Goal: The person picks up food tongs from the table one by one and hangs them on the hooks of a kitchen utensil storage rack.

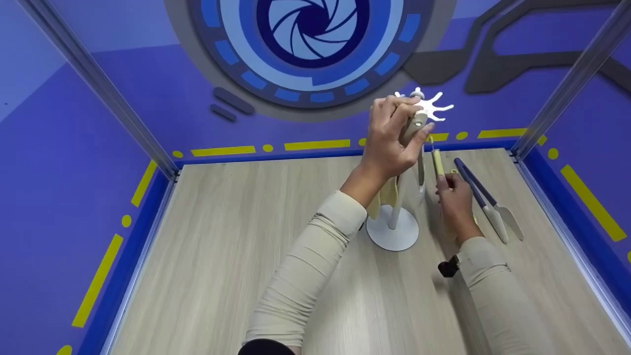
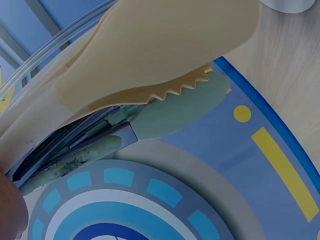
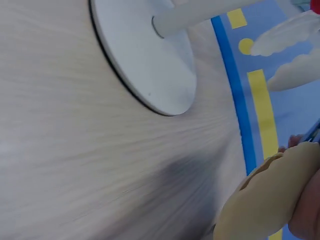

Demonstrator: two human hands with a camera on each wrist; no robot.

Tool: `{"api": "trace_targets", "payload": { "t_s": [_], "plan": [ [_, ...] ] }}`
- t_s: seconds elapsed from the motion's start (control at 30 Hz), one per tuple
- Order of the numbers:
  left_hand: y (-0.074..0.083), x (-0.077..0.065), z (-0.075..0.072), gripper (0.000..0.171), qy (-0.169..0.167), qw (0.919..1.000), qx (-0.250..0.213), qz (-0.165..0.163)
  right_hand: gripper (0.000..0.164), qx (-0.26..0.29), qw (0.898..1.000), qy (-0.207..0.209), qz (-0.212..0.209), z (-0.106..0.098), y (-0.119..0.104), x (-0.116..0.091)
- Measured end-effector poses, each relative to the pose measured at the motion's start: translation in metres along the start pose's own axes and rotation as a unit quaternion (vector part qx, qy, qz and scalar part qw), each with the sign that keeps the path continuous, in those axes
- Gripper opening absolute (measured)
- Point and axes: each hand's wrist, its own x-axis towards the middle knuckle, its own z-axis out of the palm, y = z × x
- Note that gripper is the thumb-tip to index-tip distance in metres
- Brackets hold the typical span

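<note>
A white rack with a round base point(image 1: 393, 241) and star-shaped hooks point(image 1: 436, 107) stands right of centre. At its top, my left hand point(image 1: 389, 135) grips a beige handle end with a hole in it. The left wrist view shows beige tongs point(image 2: 160, 45) with a toothed edge, beside green tongs point(image 2: 180, 110). Right of the rack, my right hand point(image 1: 454, 197) holds pale yellow tongs point(image 1: 438, 161) by the middle, their hanging loop pointing up. The scalloped heads point(image 3: 265, 200) of these tongs stick out past my fingers in the right wrist view.
Blue-handled tongs point(image 1: 477, 182) with grey heads lie spread on the wooden table point(image 1: 236, 236) at the right. White tongs point(image 3: 295, 55) hang from the rack. Purple panels point(image 1: 128, 93) and metal posts point(image 1: 103, 93) enclose the table's back and sides.
</note>
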Motion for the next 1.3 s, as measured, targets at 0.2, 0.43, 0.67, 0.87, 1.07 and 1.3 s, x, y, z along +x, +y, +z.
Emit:
{"api": "trace_targets", "payload": {
  "t_s": [0.2,0.43,0.67,0.87,1.07,1.3],
  "plan": [
    [0.000,-0.001,0.001,0.030,-0.002,1.0000,0.002,-0.001,0.040,0.058,0.995,0.048,-0.070,-0.004,-0.013,-0.003],
    [0.000,-0.001,0.001,0.029,-0.002,1.0000,0.003,-0.002,0.045,0.134,0.973,0.083,-0.166,-0.009,-0.043,-0.014],
    [0.001,0.000,0.000,0.029,0.009,0.9999,0.010,0.002,0.044,0.157,0.952,0.088,-0.249,-0.005,-0.067,-0.020],
    [0.000,0.002,0.000,0.030,0.012,0.9999,0.011,0.005,0.042,0.194,0.925,0.115,-0.307,0.001,-0.071,-0.009],
    [0.000,0.000,0.000,0.030,0.009,0.9999,0.012,0.003,0.041,0.246,0.898,0.131,-0.341,0.002,-0.085,-0.010],
    [0.001,0.000,0.001,0.030,0.010,0.9999,0.011,0.003,0.043,0.250,0.892,0.128,-0.354,0.002,-0.096,-0.014]
  ]
}}
